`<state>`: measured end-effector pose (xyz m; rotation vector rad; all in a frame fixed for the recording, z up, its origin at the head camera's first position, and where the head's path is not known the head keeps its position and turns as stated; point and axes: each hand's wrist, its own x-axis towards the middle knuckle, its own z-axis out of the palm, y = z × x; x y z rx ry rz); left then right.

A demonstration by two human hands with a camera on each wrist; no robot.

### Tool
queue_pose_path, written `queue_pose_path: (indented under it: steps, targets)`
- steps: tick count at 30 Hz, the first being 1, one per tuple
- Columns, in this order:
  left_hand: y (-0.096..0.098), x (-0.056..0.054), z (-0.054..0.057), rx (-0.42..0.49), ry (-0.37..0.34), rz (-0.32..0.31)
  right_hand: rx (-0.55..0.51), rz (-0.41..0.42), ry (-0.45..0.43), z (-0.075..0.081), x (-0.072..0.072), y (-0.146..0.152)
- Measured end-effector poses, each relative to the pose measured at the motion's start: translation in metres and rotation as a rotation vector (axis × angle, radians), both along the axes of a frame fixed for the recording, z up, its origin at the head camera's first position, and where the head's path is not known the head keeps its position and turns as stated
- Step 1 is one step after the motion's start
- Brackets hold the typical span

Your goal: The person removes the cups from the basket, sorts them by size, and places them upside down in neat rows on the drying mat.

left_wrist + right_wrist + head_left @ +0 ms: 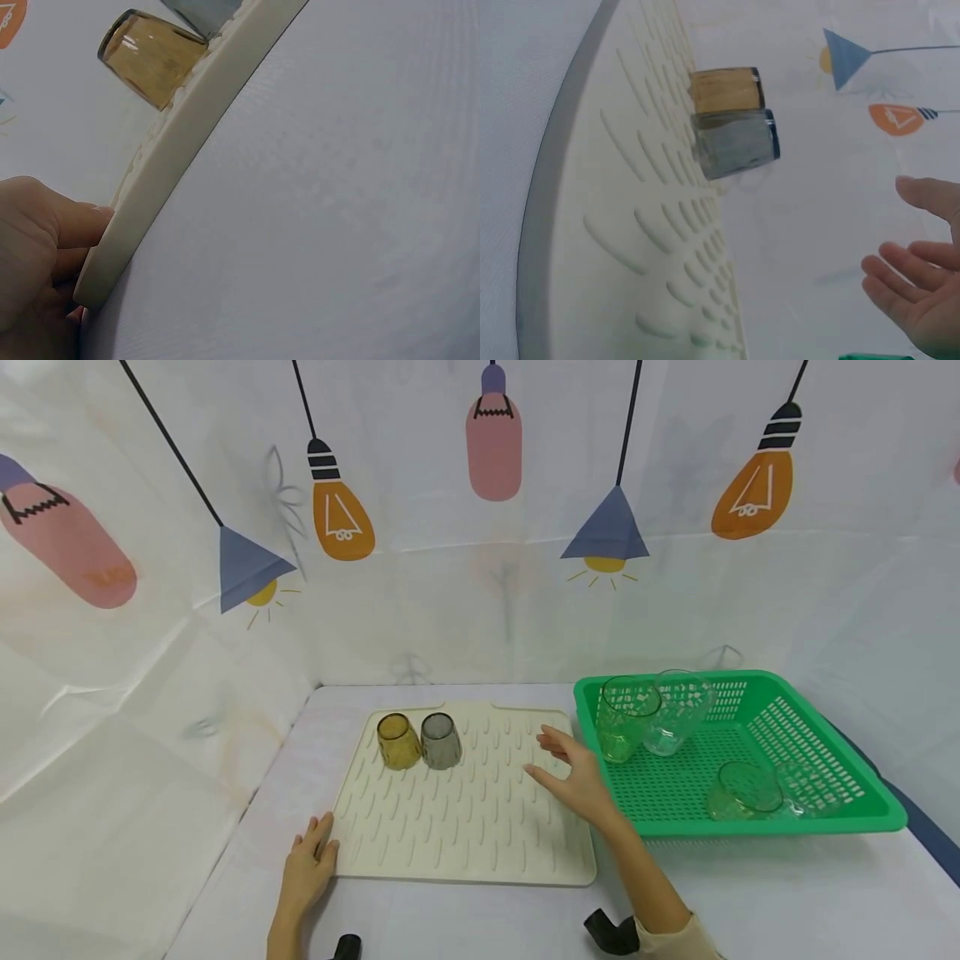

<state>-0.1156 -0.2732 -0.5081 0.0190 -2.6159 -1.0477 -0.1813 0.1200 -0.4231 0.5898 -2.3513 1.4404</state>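
The person's left hand (303, 870) lies low at the near left corner of the cream ridged mat (480, 835), its forearm coming in from the near side; its fingers stretch away from the person along the mat's left edge, nearly straight and close together, with the thumb a little apart and against the same edge; in the left wrist view a fingertip touches the rim of the mat, though I cannot tell whether any finger reaches beneath it.

The right hand (579, 778) hangs above the far right part of the mat, just left of the green basket (840, 825); its forearm slants in from the near right, with a cream sleeve (678, 941) pushed behind the wrist; the palm faces left, the fingers curve gently forward, and thumb and fingers stand well apart with nothing between them.

On the far left part of the mat the amber cup (399, 745) and the grey cup (441, 745) stand side by side, each with its narrower end up; the mat lies on the white table (450, 922), left of the basket; inside the basket are see-through glasses (618, 731), two toward the far left and two toward the near side.
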Motion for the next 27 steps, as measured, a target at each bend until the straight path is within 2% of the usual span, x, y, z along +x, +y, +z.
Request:
queue_pose_path:
  steps: [11,18,27]
  targets:
    - [0.000,0.001,0.000,-0.006,-0.004,0.004,0.036,-0.114,0.048,0.005,0.016,0.037]
    - [0.000,0.002,0.002,-0.013,-0.009,0.008,0.043,-0.149,0.164,0.001,0.021,0.056]
    - [0.001,0.001,0.001,-0.016,0.006,0.008,0.061,-0.237,0.222,0.001,0.028,0.083]
